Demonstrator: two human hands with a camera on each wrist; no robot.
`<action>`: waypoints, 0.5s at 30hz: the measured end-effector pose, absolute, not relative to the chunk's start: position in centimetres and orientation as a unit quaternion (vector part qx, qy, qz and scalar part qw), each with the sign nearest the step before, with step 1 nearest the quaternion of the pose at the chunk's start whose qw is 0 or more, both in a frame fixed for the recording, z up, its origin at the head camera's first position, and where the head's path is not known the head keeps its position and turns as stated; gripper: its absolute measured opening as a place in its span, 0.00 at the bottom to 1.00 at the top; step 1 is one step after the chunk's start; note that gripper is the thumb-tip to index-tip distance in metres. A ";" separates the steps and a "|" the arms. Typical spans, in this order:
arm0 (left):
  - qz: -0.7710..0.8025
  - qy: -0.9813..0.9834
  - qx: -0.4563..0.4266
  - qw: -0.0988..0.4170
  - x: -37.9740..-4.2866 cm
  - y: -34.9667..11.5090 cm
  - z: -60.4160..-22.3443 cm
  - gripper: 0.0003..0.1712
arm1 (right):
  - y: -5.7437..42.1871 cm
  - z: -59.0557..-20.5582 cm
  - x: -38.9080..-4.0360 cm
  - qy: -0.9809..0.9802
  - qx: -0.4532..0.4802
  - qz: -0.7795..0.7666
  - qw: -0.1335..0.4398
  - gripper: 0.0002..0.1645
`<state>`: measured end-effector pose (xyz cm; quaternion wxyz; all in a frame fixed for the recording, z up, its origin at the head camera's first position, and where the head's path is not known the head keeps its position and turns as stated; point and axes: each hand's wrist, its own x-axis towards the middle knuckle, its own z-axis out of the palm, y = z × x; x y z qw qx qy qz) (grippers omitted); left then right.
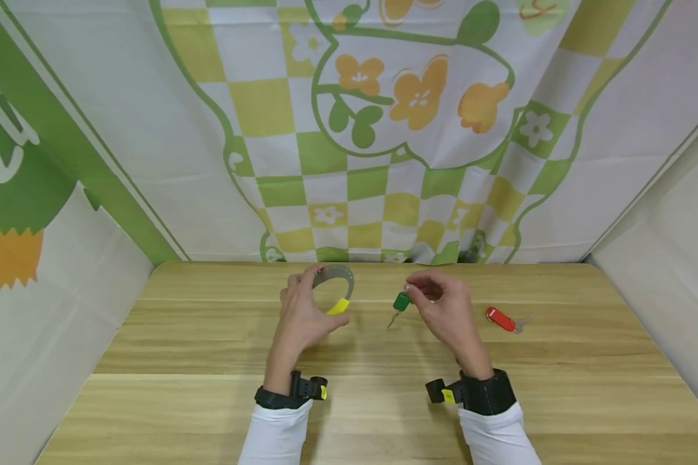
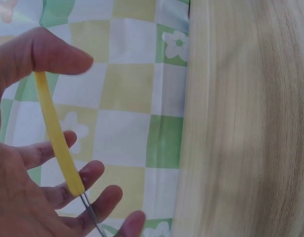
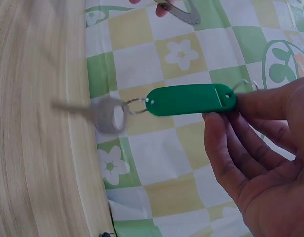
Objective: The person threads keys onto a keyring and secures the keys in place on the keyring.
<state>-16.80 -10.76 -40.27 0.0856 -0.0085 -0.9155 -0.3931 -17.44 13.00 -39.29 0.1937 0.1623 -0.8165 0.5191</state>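
Note:
My left hand [image 1: 304, 314] holds a large flat grey metal ring [image 1: 349, 282] with small marks along its band and a yellow grip [image 1: 338, 307]. In the left wrist view the thumb touches one end of that yellow grip [image 2: 58, 136], and the fingers reach round the other side. On the right, my right hand [image 1: 446, 309] pinches the far end of a green key tag [image 1: 402, 301]. A small split ring joins the tag [image 3: 184, 100] to a silver key [image 3: 108, 115], which hangs down above the table and looks blurred.
A red key tag [image 1: 501, 319] with keys [image 1: 520, 325] lies on the wooden table [image 1: 378, 413], right of my right hand. Behind the table hangs a checked floral curtain [image 1: 326, 155]. Cloth walls stand at both sides.

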 end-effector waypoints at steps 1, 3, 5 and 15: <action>-0.388 -0.918 -0.008 0.086 -16.8 -10.8 -40.2 0.52 | 12.9 -38.9 -17.2 -0.815 0.161 0.523 0.191 0.06; -0.376 -0.922 -0.007 0.087 -16.8 -10.8 -40.3 0.52 | 12.7 -38.1 -16.8 -0.812 0.161 0.529 0.187 0.07; -0.364 -0.927 -0.003 0.086 -16.7 -10.8 -40.2 0.52 | 12.5 -37.6 -16.5 -0.809 0.163 0.535 0.183 0.08; -0.351 -0.933 0.015 0.081 -16.7 -10.7 -40.2 0.50 | 13.3 -39.9 -17.9 -0.789 0.147 0.584 0.123 0.09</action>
